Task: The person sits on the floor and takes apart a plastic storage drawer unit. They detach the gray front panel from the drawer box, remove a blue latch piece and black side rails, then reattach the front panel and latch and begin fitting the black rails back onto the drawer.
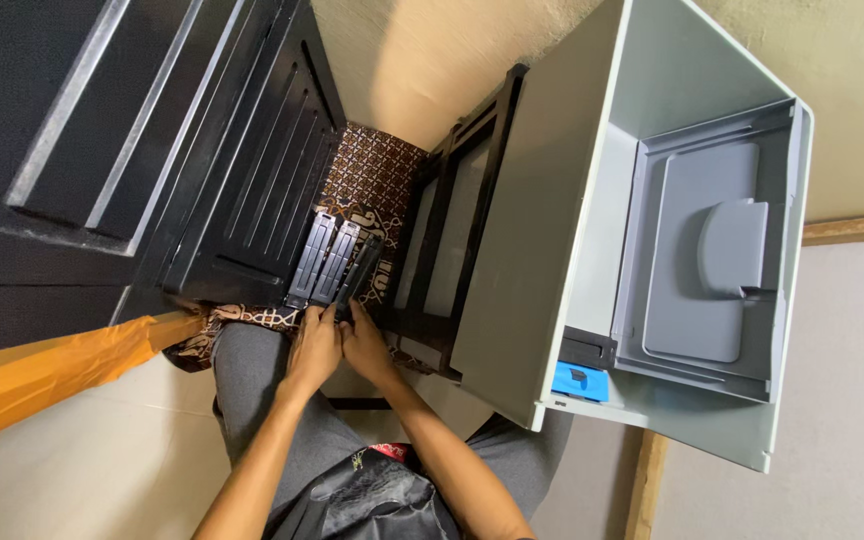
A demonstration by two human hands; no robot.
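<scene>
Both hands meet on a long black cartridge (356, 275) that lies on a brown patterned cloth (372, 180). The left hand (314, 345) has its fingers curled around the near end of it. The right hand (364, 345) grips the same end from the other side. Two more black cartridges (322, 258) lie just beside it, side by side. A big grey printer (542, 250) stands to the right with a blue tab (580, 381) on its near edge. An orange cloth (42, 375) lies at the left.

The person wears grey trousers (252, 390) and a black top with a small red patch (372, 490), forearms bare, no sleeves showing.
</scene>
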